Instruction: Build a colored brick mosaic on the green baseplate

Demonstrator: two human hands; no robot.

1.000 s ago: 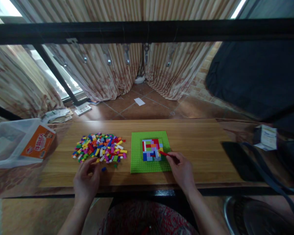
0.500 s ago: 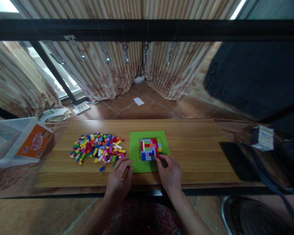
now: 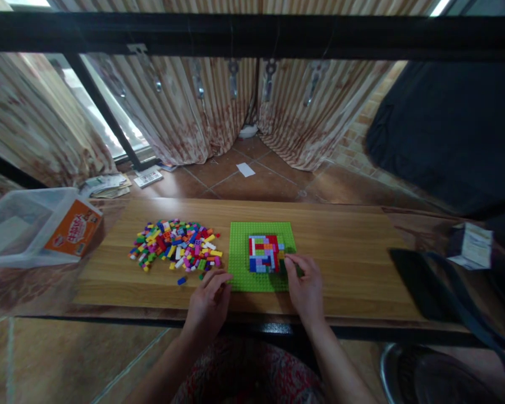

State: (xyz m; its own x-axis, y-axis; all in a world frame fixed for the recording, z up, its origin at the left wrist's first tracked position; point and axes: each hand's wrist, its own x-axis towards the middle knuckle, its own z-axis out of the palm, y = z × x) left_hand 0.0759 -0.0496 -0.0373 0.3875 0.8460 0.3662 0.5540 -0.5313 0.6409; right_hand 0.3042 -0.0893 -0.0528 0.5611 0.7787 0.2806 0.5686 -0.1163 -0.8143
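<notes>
A flat green baseplate point(image 3: 239, 233) lies on the wooden board. A roughly square build of red, blue, light blue, lavender and white toy bricks point(image 3: 264, 253) stands at its middle. At the build's right edge, yellow and dark green bricks point(image 3: 281, 256) show. My right hand point(image 3: 307, 286) has thumb and forefinger closed beside these bricks; I cannot make out what is between the fingertips. My left hand point(image 3: 209, 297) rests by the plate's near left edge, fingers curled in. Whatever it may hold is hidden.
A pile of mixed bricks point(image 3: 180, 244) spreads left of the plate, with a loose blue brick point(image 3: 181, 281) in front. A clear plastic bin point(image 3: 29, 224) stands at far left. A black flat object with a strap point(image 3: 412, 280) lies at right. A dark bar point(image 3: 252, 33) crosses above.
My right hand has moved from the build's near right corner to its right side, off the red brick there. My left hand stays by the plate. The view has shifted slightly.
</notes>
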